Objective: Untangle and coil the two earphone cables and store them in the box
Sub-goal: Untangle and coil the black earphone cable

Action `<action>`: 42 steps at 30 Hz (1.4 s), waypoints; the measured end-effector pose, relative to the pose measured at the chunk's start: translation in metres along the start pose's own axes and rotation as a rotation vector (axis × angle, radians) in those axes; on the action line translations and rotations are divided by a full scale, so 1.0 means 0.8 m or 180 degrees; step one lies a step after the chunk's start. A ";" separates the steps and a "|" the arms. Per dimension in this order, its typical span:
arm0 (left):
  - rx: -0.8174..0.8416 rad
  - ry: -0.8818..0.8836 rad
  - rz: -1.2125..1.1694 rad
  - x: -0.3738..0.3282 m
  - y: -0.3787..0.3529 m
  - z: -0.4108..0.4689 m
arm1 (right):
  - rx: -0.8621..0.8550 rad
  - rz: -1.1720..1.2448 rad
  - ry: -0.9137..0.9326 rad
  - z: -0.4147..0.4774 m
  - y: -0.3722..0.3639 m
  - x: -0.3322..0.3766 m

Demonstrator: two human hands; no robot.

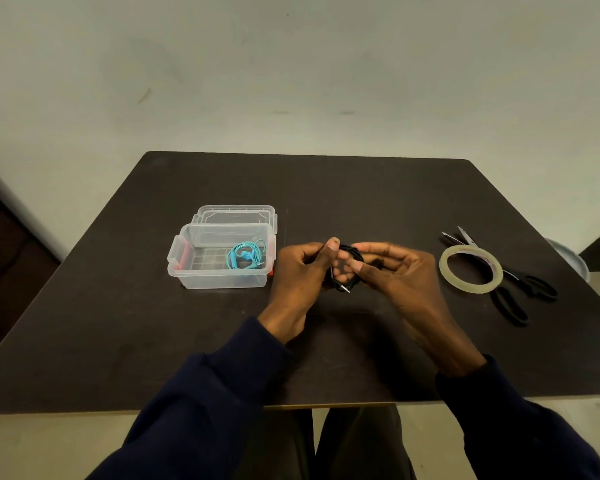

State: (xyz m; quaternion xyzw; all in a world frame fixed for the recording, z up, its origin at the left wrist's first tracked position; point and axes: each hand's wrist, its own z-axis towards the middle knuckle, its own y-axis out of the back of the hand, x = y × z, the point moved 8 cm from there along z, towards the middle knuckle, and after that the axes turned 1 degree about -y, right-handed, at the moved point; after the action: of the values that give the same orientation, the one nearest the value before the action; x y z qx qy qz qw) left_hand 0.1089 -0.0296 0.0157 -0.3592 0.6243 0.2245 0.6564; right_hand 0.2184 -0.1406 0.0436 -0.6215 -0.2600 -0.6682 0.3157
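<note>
Grips meet above middle of tabletop (361,195). Left grip (302,271) clenched round black earphone cable (352,252), thumb upright against coil. Right grip (395,275) pinches same coil from opposite side. Black cable wound in small bundle between 2 grips, jack plug hanging below. Blue earphone cable (245,259) lies coiled inside open clear box (219,278), at its right end; box sits toward left edge. Lid (236,214) just behind box. Tape roll (471,288) near right edge, overlapping scissors (515,274).
</note>
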 end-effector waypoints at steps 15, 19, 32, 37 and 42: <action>-0.0541 0.0022 0.0456 0.024 0.025 -0.009 | -0.0037 -0.1132 -0.0031 -0.001 0.027 -0.014; -0.0443 -0.0184 0.0838 0.022 0.024 -0.010 | 0.0016 -0.1476 -0.0162 0.008 0.031 -0.028; -0.0337 -0.0407 0.3288 0.009 0.027 0.002 | 0.0025 -0.2790 0.0834 0.017 0.005 -0.051; -0.0326 -0.0375 0.3364 0.011 0.025 0.006 | 0.0064 -0.2343 0.0886 0.009 0.006 -0.055; -0.0290 -0.0264 0.3116 0.017 0.028 0.005 | 0.0172 -0.2369 0.0864 0.006 0.004 -0.056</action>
State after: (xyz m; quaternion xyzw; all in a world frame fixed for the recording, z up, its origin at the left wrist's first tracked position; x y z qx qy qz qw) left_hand 0.0967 -0.0143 -0.0018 -0.0428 0.6827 0.5478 0.4817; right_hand 0.2254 -0.1348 -0.0007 -0.3823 -0.4409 -0.8059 0.0996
